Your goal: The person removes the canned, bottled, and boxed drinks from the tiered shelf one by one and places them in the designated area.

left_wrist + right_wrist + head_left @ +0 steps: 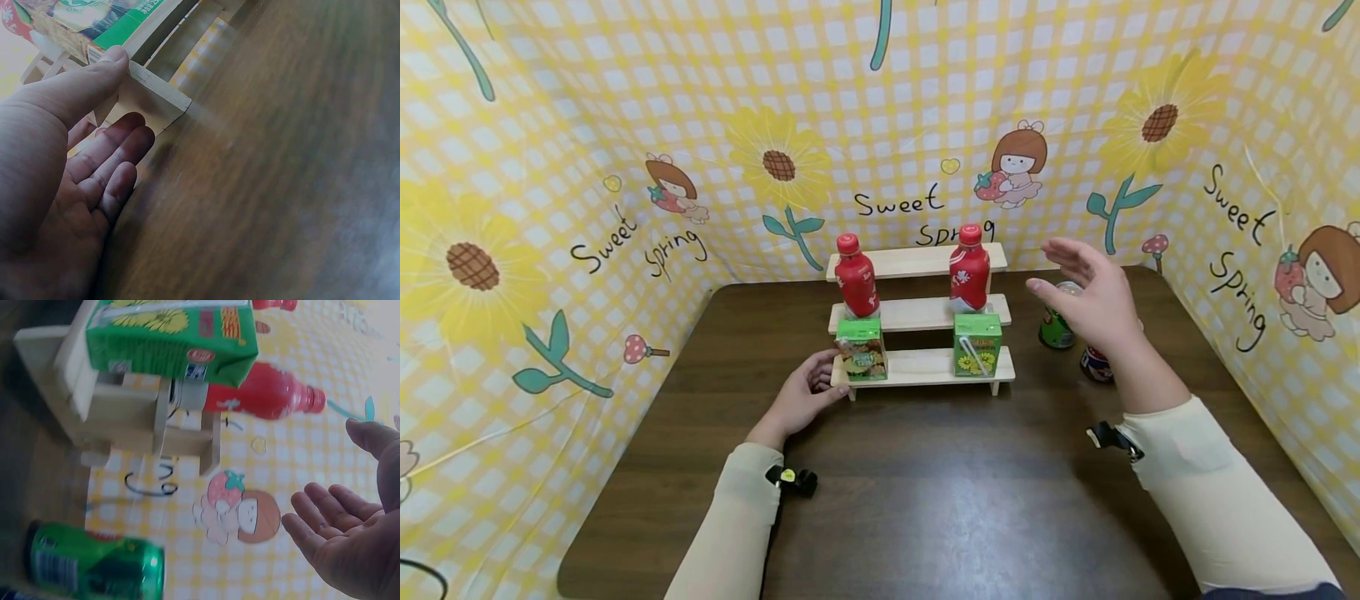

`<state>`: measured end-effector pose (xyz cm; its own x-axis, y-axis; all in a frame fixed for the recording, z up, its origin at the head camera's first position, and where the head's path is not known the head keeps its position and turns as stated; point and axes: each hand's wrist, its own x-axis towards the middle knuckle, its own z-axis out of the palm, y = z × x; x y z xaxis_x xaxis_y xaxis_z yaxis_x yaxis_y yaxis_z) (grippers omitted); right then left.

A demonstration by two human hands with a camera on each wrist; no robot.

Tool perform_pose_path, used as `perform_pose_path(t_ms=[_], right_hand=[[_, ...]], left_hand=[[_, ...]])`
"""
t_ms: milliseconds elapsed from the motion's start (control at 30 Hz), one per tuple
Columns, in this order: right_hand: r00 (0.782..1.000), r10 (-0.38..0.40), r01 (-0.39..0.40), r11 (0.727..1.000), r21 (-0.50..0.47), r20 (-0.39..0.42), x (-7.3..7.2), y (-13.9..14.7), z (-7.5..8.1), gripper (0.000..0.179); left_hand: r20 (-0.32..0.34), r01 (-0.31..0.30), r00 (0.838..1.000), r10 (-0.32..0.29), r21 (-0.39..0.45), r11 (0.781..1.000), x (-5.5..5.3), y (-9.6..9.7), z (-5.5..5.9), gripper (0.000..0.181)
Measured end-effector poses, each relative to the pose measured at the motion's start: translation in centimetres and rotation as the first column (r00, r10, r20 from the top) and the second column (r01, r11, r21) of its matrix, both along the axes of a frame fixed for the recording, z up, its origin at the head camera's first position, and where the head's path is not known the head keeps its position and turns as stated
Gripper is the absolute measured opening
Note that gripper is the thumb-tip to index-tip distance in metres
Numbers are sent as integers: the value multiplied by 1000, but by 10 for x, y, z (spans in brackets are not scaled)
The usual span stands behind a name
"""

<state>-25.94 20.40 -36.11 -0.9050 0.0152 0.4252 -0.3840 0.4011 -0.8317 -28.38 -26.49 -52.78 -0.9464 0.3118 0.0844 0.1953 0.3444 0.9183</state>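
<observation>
A three-tier wooden display shelf (921, 367) stands on the table. My left hand (808, 390) holds the left end of its lowest tier; in the left wrist view the thumb (115, 56) lies on the front corner while several fingers curl beside the end. Close to that hand, a green-topped drink carton (862, 354) sits on the lowest tier. A yellow-flowered green carton (976, 350) is at the tier's right end. Two red bottles (857, 279) stand on the middle tier. My right hand (1093, 296) is raised right of the shelf, fingers extended, holding nothing.
Beneath the right hand, a green can (1056, 329) and a dark blue can (1096, 365) stand on the brown table (910, 500), partly hidden by the hand and forearm. A yellow checked cloth (895, 108) hangs behind and along both sides.
</observation>
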Motion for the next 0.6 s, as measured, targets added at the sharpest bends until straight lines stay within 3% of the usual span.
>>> perform_pose_path(t_ms=[300,600], right_hand=[[989,116,-117,993,10,88,-29,-30,3,66],[967,166,-169,986,2,195,-43,-49,-3,71]], left_hand=[[-21,-3,1000,3,19,1000,0,-2,-4,66],[-48,6,999,-5,13,1000,-1,-2,-5,66]])
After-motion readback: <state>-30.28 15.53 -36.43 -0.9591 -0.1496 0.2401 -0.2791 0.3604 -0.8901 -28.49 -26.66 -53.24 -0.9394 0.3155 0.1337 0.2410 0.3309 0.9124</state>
